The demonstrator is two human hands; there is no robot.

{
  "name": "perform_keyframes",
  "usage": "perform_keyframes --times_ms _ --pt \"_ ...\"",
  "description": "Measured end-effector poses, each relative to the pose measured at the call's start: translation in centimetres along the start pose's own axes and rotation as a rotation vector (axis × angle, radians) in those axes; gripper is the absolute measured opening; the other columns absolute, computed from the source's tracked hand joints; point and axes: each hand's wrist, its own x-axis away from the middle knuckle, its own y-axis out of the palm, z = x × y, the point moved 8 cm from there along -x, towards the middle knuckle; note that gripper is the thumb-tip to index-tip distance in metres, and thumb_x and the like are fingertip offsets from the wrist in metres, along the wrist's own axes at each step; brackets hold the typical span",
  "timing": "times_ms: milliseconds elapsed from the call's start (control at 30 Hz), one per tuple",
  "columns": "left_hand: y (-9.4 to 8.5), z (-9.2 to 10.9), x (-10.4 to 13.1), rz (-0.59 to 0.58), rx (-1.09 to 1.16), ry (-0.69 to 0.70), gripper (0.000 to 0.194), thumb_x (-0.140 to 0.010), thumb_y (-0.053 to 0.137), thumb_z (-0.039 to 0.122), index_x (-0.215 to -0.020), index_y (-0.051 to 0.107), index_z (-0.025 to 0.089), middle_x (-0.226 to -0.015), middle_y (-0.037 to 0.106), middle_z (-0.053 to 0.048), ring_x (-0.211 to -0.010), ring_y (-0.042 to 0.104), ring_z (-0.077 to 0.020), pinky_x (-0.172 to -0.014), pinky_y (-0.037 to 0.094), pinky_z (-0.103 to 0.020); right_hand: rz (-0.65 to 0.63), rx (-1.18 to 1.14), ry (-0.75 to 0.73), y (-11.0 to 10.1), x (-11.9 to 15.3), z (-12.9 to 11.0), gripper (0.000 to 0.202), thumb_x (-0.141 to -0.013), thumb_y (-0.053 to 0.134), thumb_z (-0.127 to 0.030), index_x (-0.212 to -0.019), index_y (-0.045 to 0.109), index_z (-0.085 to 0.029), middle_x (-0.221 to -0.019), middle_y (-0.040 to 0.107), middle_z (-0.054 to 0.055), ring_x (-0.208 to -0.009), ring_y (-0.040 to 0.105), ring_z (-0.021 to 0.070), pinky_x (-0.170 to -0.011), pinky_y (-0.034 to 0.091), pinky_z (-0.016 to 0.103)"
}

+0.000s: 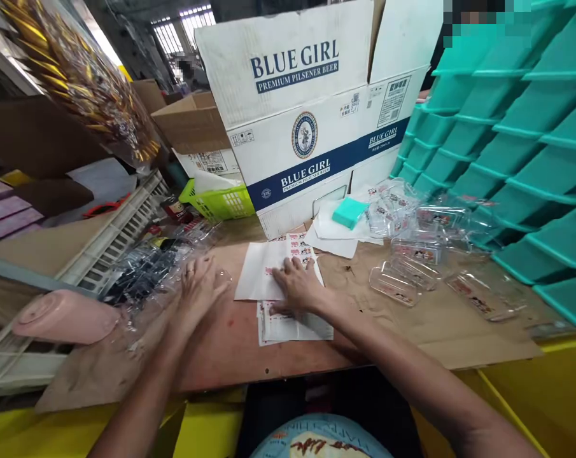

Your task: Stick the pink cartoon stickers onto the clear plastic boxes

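Note:
My right hand rests with fingers spread on a white sticker sheet printed with small red and cartoon designs. Beneath it, more printed sheets stick out towards me. To the left, my left hand is over the edge of the pile of clear plastic cases, its fingers loosely stretched and apart. A small clear piece of plastic lies by its thumb; whether they touch I cannot tell. Clear cases with cartoon stickers lie on the right of the cardboard-covered table.
A white beer carton stands behind the sheets, with a teal block on papers before it. Stacked teal bins rise on the right. A green basket, a pink container and a white crate are on the left.

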Motion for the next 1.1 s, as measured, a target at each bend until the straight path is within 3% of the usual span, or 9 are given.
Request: perform_keyframes --times_ms 67,133,233,300,400,467,600,700,1100 --pt "-0.3 2.4 2.3 0.117 0.208 0.061 0.036 -0.088 0.055 0.038 -0.118 0.063 0.018 -0.122 0.059 -0.014 -0.117 0.053 -0.0317 -0.102 0.042 -0.045 -0.023 0.072 -0.048 0.4 -0.6 -0.4 0.055 -0.088 0.058 -0.053 -0.12 0.062 -0.008 -0.123 0.058 0.026 -0.113 0.051 0.0408 -0.097 0.031 0.069" --pt "0.6 4.6 4.6 0.098 0.517 0.057 0.027 -0.088 0.057 0.04 -0.103 0.07 0.021 -0.107 0.065 -0.011 -0.102 0.061 -0.0263 -0.094 0.048 -0.038 -0.02 0.095 -0.084 0.3 -0.4 -0.4 0.032 -0.096 0.048 -0.031 -0.108 0.066 -0.007 -0.109 0.064 0.022 -0.104 0.055 0.0339 -0.101 0.03 0.064" --pt "3.7 7.2 7.1 -0.128 1.111 -0.164 0.037 -0.084 0.063 0.052 -0.082 0.073 0.016 -0.084 0.069 -0.01 -0.08 0.066 -0.022 -0.078 0.053 -0.033 0.01 0.126 -0.118 -0.4 0.9 -0.8 0.031 -0.097 0.037 -0.014 -0.106 0.066 -0.008 -0.1 0.065 0.017 -0.097 0.055 0.029 -0.105 0.027 0.062" --pt "5.7 9.2 7.8 -0.263 1.583 -0.351 0.05 -0.084 0.058 0.061 -0.09 0.073 0.014 -0.085 0.072 -0.011 -0.079 0.068 -0.0214 -0.079 0.054 -0.034 0.117 0.149 -0.162 -1.6 2.5 -1.9 0.034 -0.098 0.034 -0.012 -0.115 0.063 -0.007 -0.103 0.064 0.016 -0.098 0.053 0.029 -0.107 0.024 0.064" --pt "6.4 10.4 7.2 -0.136 2.007 -0.557 0.045 -0.079 0.071 0.051 -0.104 0.071 0.013 -0.099 0.074 -0.012 -0.089 0.069 -0.0207 -0.088 0.053 -0.034 0.266 0.084 -0.276 -3.2 5.7 -4.2 0.031 -0.096 0.04 -0.011 -0.116 0.063 -0.009 -0.103 0.064 0.016 -0.097 0.053 0.0288 -0.105 0.029 0.065" --pt "6.6 10.2 6.7 -0.026 2.03 -0.663 0.04 -0.07 0.083 0.035 -0.101 0.072 0.012 -0.099 0.076 -0.01 -0.085 0.07 -0.0198 -0.085 0.053 -0.032 0.298 -0.118 -0.288 -4.0 7.3 -4.4 0.023 -0.095 0.05 -0.02 -0.111 0.065 -0.013 -0.105 0.064 0.015 -0.097 0.054 0.0281 -0.098 0.04 0.059" --pt "7.0 11.1 6.9 -0.039 2.033 -0.712 0.045 -0.067 0.085 0.026 -0.107 0.071 0.013 -0.103 0.076 -0.01 -0.084 0.072 -0.0223 -0.083 0.056 -0.035 0.526 -0.489 -0.081 -6.3 8.9 -1.2 0.016 -0.093 0.06 -0.024 -0.105 0.068 -0.017 -0.093 0.064 0.01 -0.085 0.058 0.0211 -0.074 0.051 0.037" --pt "7.3 12.1 7.6 -0.022 2.033 -0.7 0.044 -0.068 0.085 0.024 -0.108 0.071 0.012 -0.102 0.076 -0.01 -0.091 0.072 -0.0242 -0.089 0.055 -0.037 0.614 -0.516 -0.001 -6.8 9.1 -0.1 0.011 -0.093 0.06 -0.02 -0.099 0.069 -0.018 -0.085 0.064 0.008 -0.079 0.058 0.0192 -0.069 0.05 0.033" --pt "7.6 14.9 7.9 0.028 2.071 -0.676 0.048 -0.075 0.079 0.022 -0.121 0.066 0.019 -0.114 0.073 -0.009 -0.102 0.069 -0.021 -0.096 0.051 -0.034 0.622 -0.515 0.114 -5.2 9.4 0.4 0.011 -0.092 0.062 -0.021 -0.098 0.07 -0.018 -0.089 0.066 0.01 -0.081 0.059 0.0201 -0.068 0.051 0.033"
